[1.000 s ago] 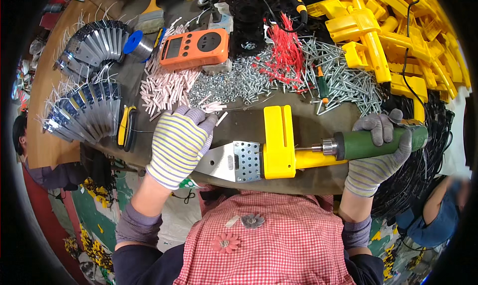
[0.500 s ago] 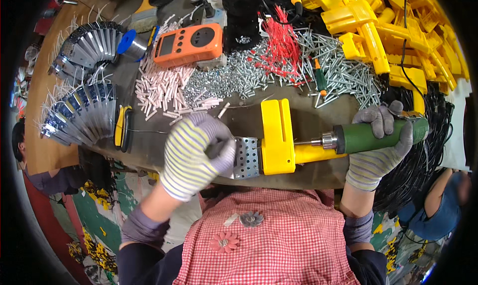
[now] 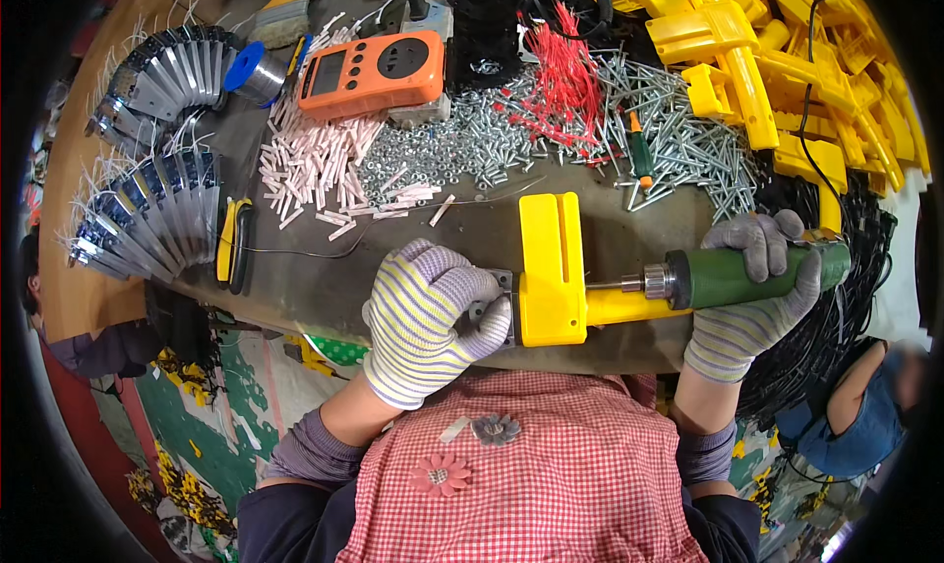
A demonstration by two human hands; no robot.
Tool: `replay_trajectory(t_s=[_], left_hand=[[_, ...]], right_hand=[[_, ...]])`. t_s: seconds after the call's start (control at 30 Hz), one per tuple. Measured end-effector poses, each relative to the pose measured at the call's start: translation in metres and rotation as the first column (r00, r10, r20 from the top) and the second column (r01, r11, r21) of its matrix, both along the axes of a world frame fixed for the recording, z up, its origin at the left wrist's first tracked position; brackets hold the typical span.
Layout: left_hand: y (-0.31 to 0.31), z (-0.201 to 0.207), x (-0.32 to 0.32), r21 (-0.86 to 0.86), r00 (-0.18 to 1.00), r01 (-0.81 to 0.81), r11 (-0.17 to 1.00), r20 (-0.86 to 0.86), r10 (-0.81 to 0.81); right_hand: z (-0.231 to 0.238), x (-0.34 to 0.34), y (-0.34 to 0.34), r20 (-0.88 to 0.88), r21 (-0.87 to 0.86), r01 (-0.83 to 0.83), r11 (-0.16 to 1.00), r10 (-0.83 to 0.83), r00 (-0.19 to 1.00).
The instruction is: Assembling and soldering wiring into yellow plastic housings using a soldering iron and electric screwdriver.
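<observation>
My left hand (image 3: 433,317), in a striped knit glove, is closed over a perforated metal plate (image 3: 505,280) at the left side of a yellow plastic part (image 3: 553,268). Its fingers cover most of the plate; whether they also pinch something small is hidden. My right hand (image 3: 757,293), gloved too, grips a green power screwdriver (image 3: 737,277) lying level. The tool's thin bit points left and reaches the yellow part's block, above its yellow handle (image 3: 634,305).
Behind lie loose screws (image 3: 688,140), nuts (image 3: 413,155), pale sleeves (image 3: 315,165), red wires (image 3: 560,81) and an orange meter (image 3: 372,74). Yellow parts (image 3: 728,42) are heaped far right, above black cables (image 3: 787,356). Yellow-handled pliers (image 3: 234,243) and metal strips (image 3: 157,214) lie left.
My left hand has moved right, from beside the metal plate onto it, covering most of it. My right hand keeps its grip on the power screwdriver, almost unmoved.
</observation>
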State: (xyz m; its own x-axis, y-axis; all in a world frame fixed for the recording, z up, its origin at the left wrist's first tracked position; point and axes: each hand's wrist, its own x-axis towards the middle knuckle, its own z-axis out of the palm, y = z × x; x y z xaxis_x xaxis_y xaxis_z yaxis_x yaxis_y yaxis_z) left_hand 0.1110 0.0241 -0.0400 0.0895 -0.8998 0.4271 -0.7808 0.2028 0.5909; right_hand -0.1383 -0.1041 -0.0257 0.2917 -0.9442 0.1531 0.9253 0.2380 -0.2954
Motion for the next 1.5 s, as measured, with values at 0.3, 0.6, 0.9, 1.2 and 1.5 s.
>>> replay_trajectory(t_s=[0.3, 0.6, 0.9, 1.2, 1.5], left_hand=[[0.003, 0.004, 0.006, 0.123, 0.995, 0.016, 0.992, -0.096, -0.004], [0.003, -0.003, 0.008, 0.079, 0.996, 0.092, 0.993, -0.007, -0.092], [0.001, 0.0, 0.006, 0.072, 0.955, 0.144, 0.987, 0.252, -0.157], [-0.002, -0.003, 0.003, -0.016, 0.971, 0.157, 0.988, 0.188, -0.151], [-0.019, 0.019, 0.025, -0.021, 0.984, -0.15, 0.988, 0.097, 0.152]], right_hand=[[-0.001, 0.0, 0.001, -0.014, 0.027, 0.017, 1.0, -0.016, 1.0], [-0.003, 0.0, 0.002, -0.001, 0.011, 0.012, 1.0, -0.012, 1.0], [-0.007, 0.005, 0.0, 0.068, -0.051, -0.016, 0.999, 0.02, 0.997], [-0.011, 0.003, -0.003, 0.062, -0.132, -0.025, 0.991, 0.034, 0.998], [0.012, -0.026, 0.01, 0.107, -0.137, 0.104, 0.985, -0.09, 0.99]])
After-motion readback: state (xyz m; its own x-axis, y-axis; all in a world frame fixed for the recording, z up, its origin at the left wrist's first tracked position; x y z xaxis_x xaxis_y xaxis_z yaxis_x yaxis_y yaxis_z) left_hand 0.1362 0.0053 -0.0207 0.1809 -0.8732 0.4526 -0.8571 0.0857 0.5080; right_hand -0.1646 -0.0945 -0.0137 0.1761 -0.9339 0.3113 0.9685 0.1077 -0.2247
